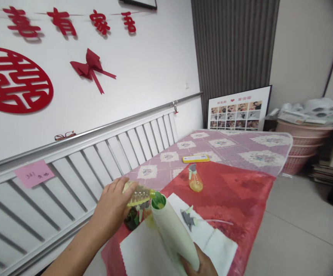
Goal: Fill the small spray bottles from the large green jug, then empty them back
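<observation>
My left hand (113, 201) is wrapped round a clear ribbed bottle (140, 194) with yellow liquid in it. That bottle is tipped, its neck at the green-lined open mouth of a pale green bottle (173, 234). My right hand (202, 262) grips the pale green bottle near its base and holds it at a slant above a white cloth (139, 245). A grey and green spray head (188, 218) with a thin tube lies on the cloth. Farther back stands a small spray bottle (195, 182) with yellow liquid. A dark bottle (132, 219) is partly hidden below my left hand.
Red cloth (241, 191) covers the near part of a table with a purple patterned tablecloth (229, 143). On it lies a flat yellow box (195, 158). A white radiator (117, 149) runs along the left; stacked pink baskets (300, 149) stand at right.
</observation>
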`<state>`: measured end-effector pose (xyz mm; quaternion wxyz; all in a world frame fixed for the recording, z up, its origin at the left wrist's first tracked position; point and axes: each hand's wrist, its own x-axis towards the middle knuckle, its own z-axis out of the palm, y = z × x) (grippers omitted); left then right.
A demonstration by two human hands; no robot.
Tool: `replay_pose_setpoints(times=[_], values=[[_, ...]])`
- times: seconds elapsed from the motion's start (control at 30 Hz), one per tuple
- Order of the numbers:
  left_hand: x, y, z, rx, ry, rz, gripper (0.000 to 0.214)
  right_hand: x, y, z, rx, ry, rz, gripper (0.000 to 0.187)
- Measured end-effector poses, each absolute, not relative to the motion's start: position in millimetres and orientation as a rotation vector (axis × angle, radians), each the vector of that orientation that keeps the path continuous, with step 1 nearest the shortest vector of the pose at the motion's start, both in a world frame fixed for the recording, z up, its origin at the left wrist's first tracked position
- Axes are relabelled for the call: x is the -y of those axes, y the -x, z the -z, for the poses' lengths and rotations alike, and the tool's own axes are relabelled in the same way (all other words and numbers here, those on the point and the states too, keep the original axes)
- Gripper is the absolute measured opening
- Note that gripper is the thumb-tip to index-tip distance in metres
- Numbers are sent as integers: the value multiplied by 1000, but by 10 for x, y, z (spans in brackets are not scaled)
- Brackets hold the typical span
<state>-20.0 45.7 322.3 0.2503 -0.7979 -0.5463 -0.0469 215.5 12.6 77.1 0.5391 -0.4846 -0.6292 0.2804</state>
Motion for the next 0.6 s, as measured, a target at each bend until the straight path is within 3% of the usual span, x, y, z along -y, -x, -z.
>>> replay_pose_setpoints(times=[0.6], values=[[-418,134,-3281,1474,2148,91,63,-118,-2163,-774,1490,1146,-678,24]])
